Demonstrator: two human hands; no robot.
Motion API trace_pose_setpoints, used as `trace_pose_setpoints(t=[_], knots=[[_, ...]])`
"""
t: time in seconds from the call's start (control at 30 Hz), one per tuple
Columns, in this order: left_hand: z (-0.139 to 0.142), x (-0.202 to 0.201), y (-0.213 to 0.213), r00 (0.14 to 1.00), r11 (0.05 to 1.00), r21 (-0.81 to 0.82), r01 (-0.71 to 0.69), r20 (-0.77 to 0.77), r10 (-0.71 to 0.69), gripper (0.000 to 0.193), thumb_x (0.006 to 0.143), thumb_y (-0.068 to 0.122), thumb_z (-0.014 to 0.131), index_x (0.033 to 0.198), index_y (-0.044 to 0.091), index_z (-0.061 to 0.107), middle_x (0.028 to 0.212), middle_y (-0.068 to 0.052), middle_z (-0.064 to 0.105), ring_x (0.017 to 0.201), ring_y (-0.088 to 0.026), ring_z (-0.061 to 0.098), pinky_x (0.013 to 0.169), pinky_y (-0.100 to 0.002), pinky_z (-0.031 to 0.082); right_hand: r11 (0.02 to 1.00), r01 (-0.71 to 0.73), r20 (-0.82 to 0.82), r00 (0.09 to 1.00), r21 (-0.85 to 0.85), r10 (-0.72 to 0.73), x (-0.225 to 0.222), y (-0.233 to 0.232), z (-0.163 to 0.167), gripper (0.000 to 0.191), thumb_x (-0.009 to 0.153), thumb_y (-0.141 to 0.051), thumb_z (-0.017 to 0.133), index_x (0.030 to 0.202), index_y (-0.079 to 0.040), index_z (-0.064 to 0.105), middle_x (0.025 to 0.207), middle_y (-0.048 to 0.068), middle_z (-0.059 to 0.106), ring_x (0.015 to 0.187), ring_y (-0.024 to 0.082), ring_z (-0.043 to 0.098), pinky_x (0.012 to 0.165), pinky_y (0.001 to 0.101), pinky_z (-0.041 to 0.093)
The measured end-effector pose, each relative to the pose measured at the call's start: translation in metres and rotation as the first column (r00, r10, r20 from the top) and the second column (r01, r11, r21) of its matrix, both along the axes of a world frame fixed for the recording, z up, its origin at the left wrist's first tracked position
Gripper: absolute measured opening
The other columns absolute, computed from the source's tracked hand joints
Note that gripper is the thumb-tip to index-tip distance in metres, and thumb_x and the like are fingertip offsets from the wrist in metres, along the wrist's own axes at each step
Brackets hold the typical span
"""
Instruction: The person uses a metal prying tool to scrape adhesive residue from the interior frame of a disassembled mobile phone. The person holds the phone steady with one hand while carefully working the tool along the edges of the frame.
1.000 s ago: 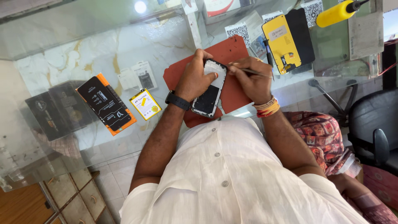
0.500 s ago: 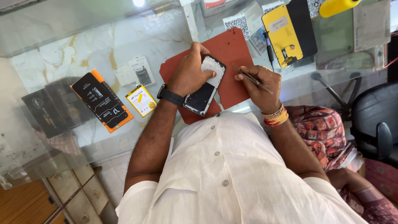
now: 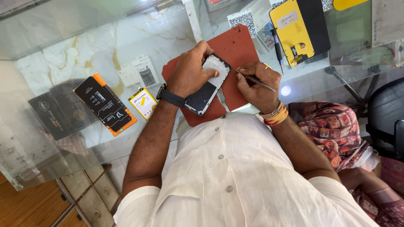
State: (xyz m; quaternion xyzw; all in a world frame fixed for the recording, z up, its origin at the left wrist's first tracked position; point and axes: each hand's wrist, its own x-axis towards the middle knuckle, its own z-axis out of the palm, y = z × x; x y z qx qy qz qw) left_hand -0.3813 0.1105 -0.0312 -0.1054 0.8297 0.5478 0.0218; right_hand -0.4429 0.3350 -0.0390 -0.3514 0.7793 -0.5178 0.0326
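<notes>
Overhead, we lean over a glass counter [image 3: 84, 38]; our red mat [image 3: 235, 46] cushions the work. Our left hand [image 3: 191, 71] clamps the opened phone [image 3: 208, 86] flat on the mat, thumb pressing its pale inner plate. Our right hand [image 3: 256, 84] pinches tweezers [image 3: 254, 80] shut, tip at the phone's edge.

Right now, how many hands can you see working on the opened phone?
2. The left hand grips the opened phone over the red mat. The right hand holds thin tweezers at the phone's right edge. No other hands show.
</notes>
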Motion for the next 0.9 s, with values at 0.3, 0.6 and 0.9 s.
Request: trace_pose_setpoints(t=[0.3, 0.6, 0.9], knots=[[-0.0003, 0.0008, 0.0009, 0.999, 1.0, 0.008, -0.019, 0.05, 0.018, 0.046, 0.073, 0.006, 0.089, 0.107, 0.001, 0.059, 0.088, -0.012, 0.072, 0.08, -0.02, 0.072, 0.072, -0.035, 0.056, 1.0, -0.007, -0.004, 1.0, -0.011, 0.007, 0.0003, 0.0013, -0.005, 0.013, 0.089, 0.01, 0.075, 0.098, 0.006, 0.066, 0.099, 0.017, 0.075, 0.086, 0.021, 0.076, 0.074, 0.0289, 0.061], [0.0022, -0.0008, 0.0006, 0.997, 1.0, -0.004, -0.02, 0.077, 0.02, 0.046, 0.072, 0.008, 0.089, 0.106, 0.001, 0.059, 0.086, -0.012, 0.072, 0.079, -0.021, 0.073, 0.07, -0.036, 0.056, 0.999, -0.021, 0.008, 1.0, -0.025, 0.021, -0.0002, -0.0018, -0.0045, 0.012, 0.09, 0.01, 0.074, 0.098, 0.006, 0.066, 0.1, 0.018, 0.075, 0.087, 0.021, 0.076, 0.074, 0.0287, 0.062], [0.0006, 0.0008, -0.001, 0.999, 1.0, -0.003, -0.015, 0.033, 0.015, 0.047, 0.072, 0.009, 0.089, 0.107, -0.001, 0.059, 0.097, -0.016, 0.075, 0.088, -0.028, 0.075, 0.075, -0.039, 0.057, 0.994, -0.113, -0.056, 0.992, 0.006, 0.113, -0.0079, -0.0043, 0.0006, 0.012, 0.09, 0.01, 0.074, 0.096, 0.005, 0.065, 0.1, 0.018, 0.075, 0.089, 0.025, 0.077, 0.075, 0.0309, 0.061]])
